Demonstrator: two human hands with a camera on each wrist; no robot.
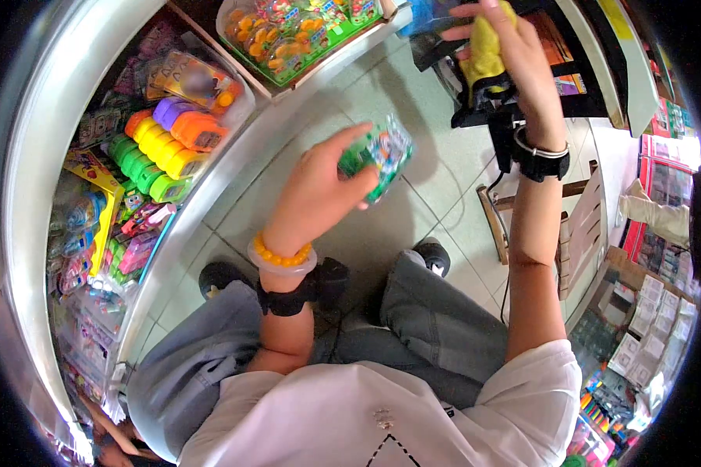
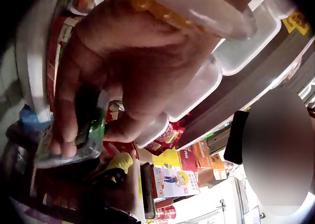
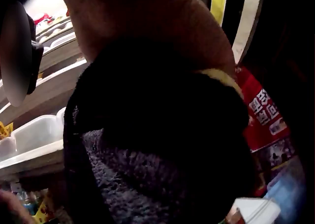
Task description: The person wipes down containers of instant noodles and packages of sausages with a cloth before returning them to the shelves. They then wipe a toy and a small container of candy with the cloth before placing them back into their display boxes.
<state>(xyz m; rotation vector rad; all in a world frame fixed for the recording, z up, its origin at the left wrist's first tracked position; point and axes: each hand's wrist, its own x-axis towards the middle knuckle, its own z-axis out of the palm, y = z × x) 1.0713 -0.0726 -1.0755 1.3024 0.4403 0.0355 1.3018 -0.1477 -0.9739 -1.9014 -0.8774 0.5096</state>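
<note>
In the head view my left hand [image 1: 315, 179], with a yellow bead bracelet at its wrist, grips a small green printed pack [image 1: 389, 152] in clear plastic above the tiled floor. The left wrist view shows my fingers curled round that clear and green pack [image 2: 91, 152]. At the upper right, my right hand [image 1: 528, 70] holds a bunched yellow cloth [image 1: 487, 47] with a dark side. Close up in the right wrist view, the dark, fluffy side of the cloth [image 3: 138, 174] covers much of the picture and hides the fingers.
A glass-topped case on the left holds colourful plastic containers [image 1: 152, 156]. Beyond it stands a green display box [image 1: 288, 47] of orange sweets. A wooden chair [image 1: 576, 226] is at the right, near small white boxes [image 1: 650, 315]. White plastic trays [image 2: 197, 91] line a shelf.
</note>
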